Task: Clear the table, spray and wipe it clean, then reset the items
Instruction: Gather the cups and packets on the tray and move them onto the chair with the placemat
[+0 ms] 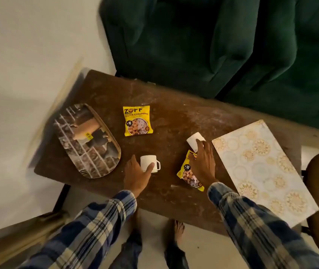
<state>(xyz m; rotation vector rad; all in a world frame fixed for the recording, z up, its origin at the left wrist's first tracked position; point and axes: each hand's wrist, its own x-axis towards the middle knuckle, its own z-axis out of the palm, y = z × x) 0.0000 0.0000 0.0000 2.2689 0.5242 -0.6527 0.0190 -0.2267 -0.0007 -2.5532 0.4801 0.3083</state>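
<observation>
Two hands work near the bench's (174, 117) near edge. The left hand (135, 174) curls round the white mug (148, 163). The right hand (203, 164) lays nearly straight fingers on the tipped cup (193, 139), over a yellow packet (186, 172). Best to grip each firmly before lifting.

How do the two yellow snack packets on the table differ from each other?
The far packet lies free and fully visible, its print nearly upright in view; the near packet is partly covered by the right hand and lies slanted. The far packet sits nearer the oval tray, the near packet nearer the patterned board. Both are yellow with the same printed design.
</observation>
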